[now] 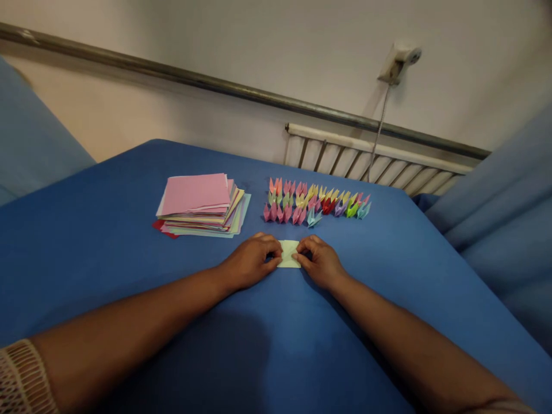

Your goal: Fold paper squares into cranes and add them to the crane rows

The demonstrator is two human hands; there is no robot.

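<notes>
One pale green paper [288,253]

You have your left hand [252,260] and right hand [322,261] each pinching it at one side, on the blue table [388,259]. Judged light, thin, crisp, easily creased: take it by the edges. Small, four-sided, a diagonal line across. Beyond: paper stack [196,195], left; folded birds [328,206], right.

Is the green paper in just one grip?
No, the left grip has the green paper at its left side and the right grip at its right side.
</notes>
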